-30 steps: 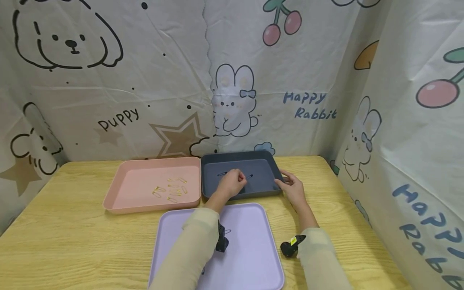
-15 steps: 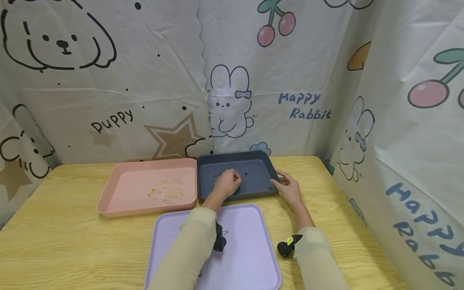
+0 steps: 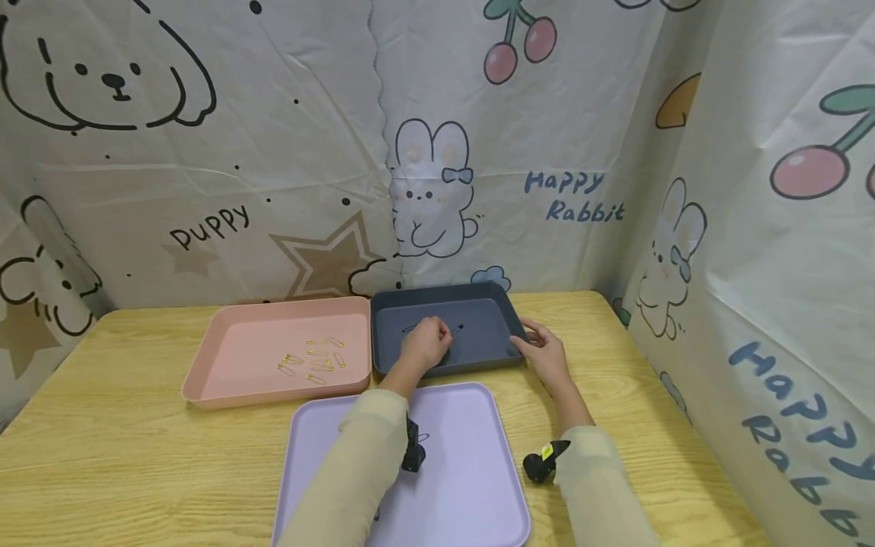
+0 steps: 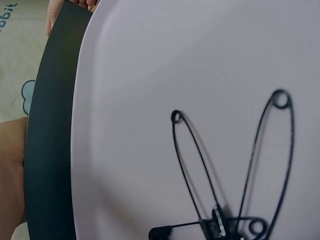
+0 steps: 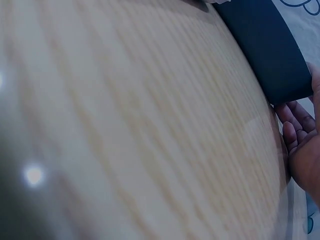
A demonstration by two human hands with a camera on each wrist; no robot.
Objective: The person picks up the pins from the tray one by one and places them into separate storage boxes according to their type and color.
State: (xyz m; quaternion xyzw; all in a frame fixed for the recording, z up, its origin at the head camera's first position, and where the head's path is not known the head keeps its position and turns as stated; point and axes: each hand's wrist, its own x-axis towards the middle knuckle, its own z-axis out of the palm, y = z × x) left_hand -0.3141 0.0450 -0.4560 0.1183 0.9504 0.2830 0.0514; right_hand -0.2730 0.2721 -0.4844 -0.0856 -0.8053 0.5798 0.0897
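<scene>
My left hand [image 3: 424,343] reaches into the dark grey tray [image 3: 478,368], its fingertips pinching a black safety pin [image 3: 456,331] whose end sticks out to the right. Another black safety pin [image 3: 409,329] lies in the tray, partly behind the hand. At the tray's right end my right hand [image 3: 543,353] grips the corner; in the right wrist view its fingers [image 5: 295,120] curl by the lower edge. Close below the left wrist, black safety pins [image 4: 195,165] lie on the lilac tray [image 4: 125,100], some overlapping.
A pink tray [image 3: 239,349] with several gold safety pins [image 3: 321,361] stands against the left side of the dark tray. All the trays rest on a wooden table [image 3: 123,456]. A printed curtain [image 3: 307,152] rises behind and along the right.
The head view has swung slightly to the right. My left hand and its safety pin have shifted a little to the left in the dark tray; the right hand keeps its grip on the corner.
</scene>
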